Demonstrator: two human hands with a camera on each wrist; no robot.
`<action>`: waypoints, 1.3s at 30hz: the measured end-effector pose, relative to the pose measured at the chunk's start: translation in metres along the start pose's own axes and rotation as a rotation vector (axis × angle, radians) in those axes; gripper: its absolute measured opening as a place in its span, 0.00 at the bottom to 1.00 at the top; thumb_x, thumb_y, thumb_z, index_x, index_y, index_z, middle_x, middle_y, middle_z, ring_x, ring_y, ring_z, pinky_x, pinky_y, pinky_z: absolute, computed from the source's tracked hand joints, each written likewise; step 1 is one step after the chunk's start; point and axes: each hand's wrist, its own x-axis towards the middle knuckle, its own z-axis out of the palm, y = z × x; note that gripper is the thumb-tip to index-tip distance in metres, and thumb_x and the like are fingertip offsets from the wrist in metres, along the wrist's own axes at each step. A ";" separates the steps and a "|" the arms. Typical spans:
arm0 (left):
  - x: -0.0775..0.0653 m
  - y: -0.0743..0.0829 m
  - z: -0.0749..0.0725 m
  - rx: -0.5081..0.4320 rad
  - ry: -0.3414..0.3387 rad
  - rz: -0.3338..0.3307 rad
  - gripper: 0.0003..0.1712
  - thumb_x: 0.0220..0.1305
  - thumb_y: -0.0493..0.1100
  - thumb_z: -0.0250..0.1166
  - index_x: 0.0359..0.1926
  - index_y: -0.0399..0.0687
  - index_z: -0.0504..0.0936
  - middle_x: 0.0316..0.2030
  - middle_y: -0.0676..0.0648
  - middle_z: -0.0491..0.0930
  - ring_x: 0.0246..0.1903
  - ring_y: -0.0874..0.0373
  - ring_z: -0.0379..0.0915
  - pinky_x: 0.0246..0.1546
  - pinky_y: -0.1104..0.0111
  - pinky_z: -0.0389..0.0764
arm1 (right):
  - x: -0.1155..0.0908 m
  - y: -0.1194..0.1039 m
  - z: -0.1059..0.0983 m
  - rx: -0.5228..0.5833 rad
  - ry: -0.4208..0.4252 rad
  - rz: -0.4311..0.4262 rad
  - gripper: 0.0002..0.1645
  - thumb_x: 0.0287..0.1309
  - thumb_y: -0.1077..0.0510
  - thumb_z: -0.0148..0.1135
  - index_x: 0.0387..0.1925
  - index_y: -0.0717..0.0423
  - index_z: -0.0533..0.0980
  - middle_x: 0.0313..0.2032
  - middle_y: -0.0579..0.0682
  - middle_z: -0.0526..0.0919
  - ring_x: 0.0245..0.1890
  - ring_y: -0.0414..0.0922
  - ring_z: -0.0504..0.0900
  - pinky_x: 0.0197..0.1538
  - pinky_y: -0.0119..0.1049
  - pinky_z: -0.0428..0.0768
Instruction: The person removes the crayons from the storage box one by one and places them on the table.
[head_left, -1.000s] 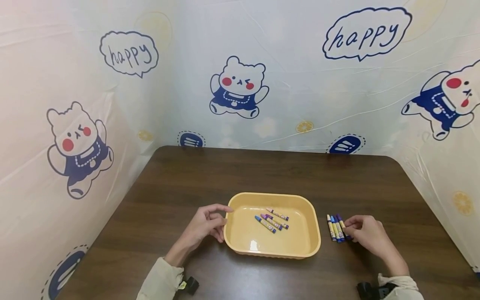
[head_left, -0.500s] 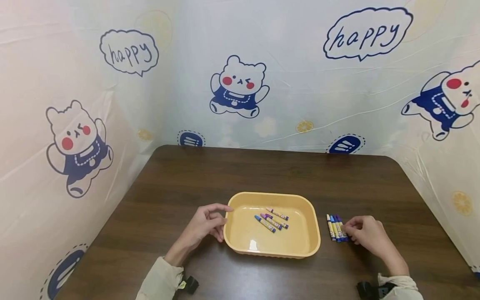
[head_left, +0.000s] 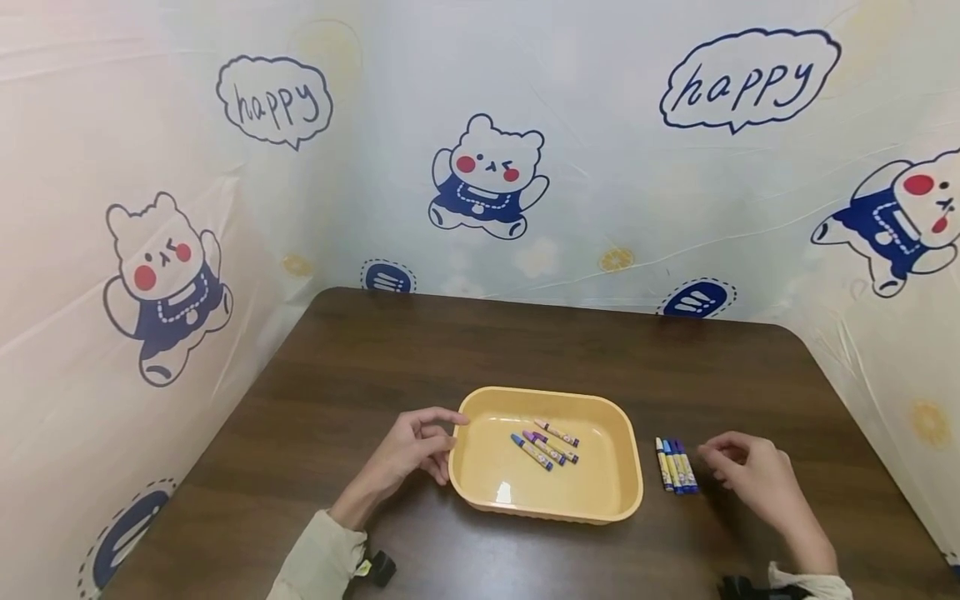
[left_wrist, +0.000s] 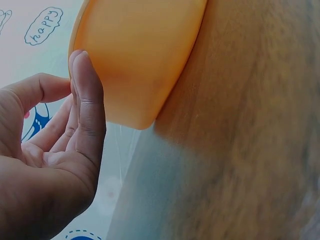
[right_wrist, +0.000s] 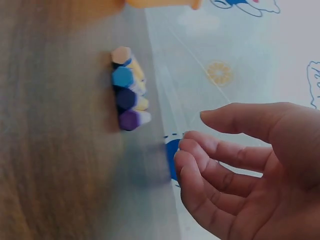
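The left hand (head_left: 412, 450) pinches the left rim of a yellow, rectangular plastic tray with rounded corners (head_left: 585, 482), which lies on a dark brown wood-grain table (head_left: 360, 367), well apart from its far edge; inside the tray, four slim crayons in printed wrappers (head_left: 545, 451) lie slantwise around the middle, their tips toward the tray's far left corner; the blue-tipped one lies nearest the tray's front, the peach-tipped one nearest its far wall, and a pink-tipped and a purple-tipped one lie close together between them; the right hand (head_left: 750, 475) is empty, its fingers loosely bent, just beside a row of four more wrapped crayons (head_left: 678, 467); this row lies on the table between the tray's right wall and the table's right edge, tips toward the far edge, running from a pale crayon on the tray's side through light blue and dark blue to purple beside the hand; beyond the table's far edge hangs a pale sheet (head_left: 585, 192) printed with white bears in blue, orange slices and the word "happy"
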 end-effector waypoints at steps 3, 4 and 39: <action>0.000 0.000 0.000 -0.001 -0.003 0.003 0.21 0.65 0.27 0.59 0.59 0.25 0.73 0.22 0.40 0.80 0.16 0.55 0.78 0.18 0.61 0.85 | -0.002 -0.006 -0.003 0.042 0.021 -0.018 0.16 0.67 0.52 0.63 0.42 0.63 0.81 0.28 0.52 0.85 0.23 0.43 0.83 0.26 0.33 0.84; 0.000 0.000 0.000 -0.001 -0.002 0.003 0.21 0.65 0.27 0.59 0.59 0.25 0.73 0.22 0.40 0.80 0.16 0.55 0.78 0.19 0.60 0.85 | -0.002 -0.009 -0.003 0.051 0.029 -0.030 0.16 0.67 0.52 0.63 0.43 0.63 0.81 0.28 0.52 0.85 0.22 0.43 0.83 0.26 0.34 0.84; -0.001 0.001 0.000 -0.016 -0.013 -0.005 0.21 0.66 0.27 0.60 0.59 0.24 0.72 0.22 0.37 0.79 0.16 0.55 0.78 0.18 0.62 0.85 | 0.037 -0.153 0.049 -0.004 -0.131 -0.455 0.07 0.60 0.63 0.68 0.41 0.58 0.84 0.34 0.45 0.85 0.35 0.40 0.82 0.37 0.34 0.85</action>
